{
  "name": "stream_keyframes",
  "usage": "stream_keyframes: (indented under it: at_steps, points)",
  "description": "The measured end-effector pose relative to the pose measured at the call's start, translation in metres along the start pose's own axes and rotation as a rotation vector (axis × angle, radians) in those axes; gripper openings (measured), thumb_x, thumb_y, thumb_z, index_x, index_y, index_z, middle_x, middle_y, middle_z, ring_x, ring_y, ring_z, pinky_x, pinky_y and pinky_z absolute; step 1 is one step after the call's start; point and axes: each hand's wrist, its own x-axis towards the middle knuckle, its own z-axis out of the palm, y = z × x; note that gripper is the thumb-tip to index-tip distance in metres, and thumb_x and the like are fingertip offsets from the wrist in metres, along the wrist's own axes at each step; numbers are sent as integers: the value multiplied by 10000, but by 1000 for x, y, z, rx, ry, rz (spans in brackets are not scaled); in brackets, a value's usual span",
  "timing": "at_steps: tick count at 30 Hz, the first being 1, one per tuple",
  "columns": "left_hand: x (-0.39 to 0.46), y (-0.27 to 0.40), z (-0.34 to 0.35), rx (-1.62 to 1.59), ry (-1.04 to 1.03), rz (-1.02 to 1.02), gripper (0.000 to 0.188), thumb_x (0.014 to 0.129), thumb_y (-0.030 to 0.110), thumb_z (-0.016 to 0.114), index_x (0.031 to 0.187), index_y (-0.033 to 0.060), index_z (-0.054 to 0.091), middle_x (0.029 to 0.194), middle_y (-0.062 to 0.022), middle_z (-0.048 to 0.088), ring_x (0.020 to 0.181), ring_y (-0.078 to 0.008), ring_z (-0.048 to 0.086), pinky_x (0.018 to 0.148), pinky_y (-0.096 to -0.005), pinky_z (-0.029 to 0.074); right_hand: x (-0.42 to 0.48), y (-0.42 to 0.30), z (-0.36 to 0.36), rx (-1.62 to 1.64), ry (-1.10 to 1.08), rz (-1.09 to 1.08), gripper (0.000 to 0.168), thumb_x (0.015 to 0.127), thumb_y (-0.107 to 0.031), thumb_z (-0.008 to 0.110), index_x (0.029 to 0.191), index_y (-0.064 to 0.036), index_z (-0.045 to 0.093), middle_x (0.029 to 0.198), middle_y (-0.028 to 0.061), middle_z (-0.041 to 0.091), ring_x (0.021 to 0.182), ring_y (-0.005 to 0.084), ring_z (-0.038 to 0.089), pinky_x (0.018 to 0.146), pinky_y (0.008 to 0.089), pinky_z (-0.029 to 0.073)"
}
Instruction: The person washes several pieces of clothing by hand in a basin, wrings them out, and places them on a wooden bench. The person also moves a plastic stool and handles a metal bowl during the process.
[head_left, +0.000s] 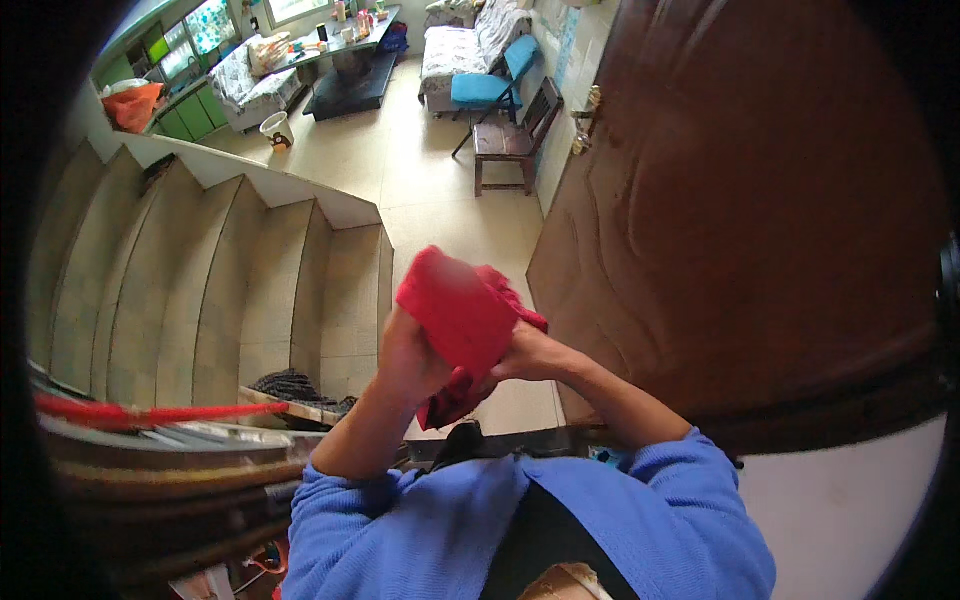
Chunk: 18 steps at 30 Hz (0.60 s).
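Note:
A folded red cloth (465, 304) is held up in front of my chest, above the tiled floor. My left hand (409, 356) grips its left side, with the fingers partly hidden behind the fabric. On the cloth's right side, my right hand (525, 352) is closed around its lower edge. A darker red part of the bundle hangs below and between both hands. What lies inside the folds, if anything, is hidden.
Tiled stairs (277, 277) rise at the left, and a large brown wooden door (720, 225) stands at the right. Farther off are a wooden chair (506, 142), a blue folding chair (484, 90) and a bin (277, 133). A dark mop head (296, 388) lies near my left forearm.

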Motion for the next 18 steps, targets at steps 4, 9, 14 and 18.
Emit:
stream_keyframes:
  at_steps: [4,9,14,18]
  points:
    - [79,40,8,69,-116,104,396,895,358,391,1157,62,420,1033,-68,524,994,-227,502,887,-377,395,84,4,-8,91,-153,138,758,556,-342,768,1199,-94,454,1122,123,530,1028,224,507,906,352,380]
    - [175,143,-38,31,-403,193,298,882,340,420,1016,74,439,950,-105,500,935,-265,493,853,-439,398,155,109,-15,76,-306,305,557,629,-319,714,1122,-132,534,992,99,605,920,201,565,824,340,433]
    - [233,217,-93,164,-86,338,198,838,254,512,919,80,461,979,-93,502,993,-258,472,886,-453,372,224,137,-168,20,229,289,283,730,-181,615,995,-82,609,941,158,606,873,252,582,772,332,449]
    - [272,237,-195,365,204,353,353,781,266,588,1055,70,482,1077,-100,514,1021,-246,488,897,-412,381,289,146,-264,-99,551,178,257,752,-137,560,968,-1,587,874,154,622,828,235,599,745,313,457]
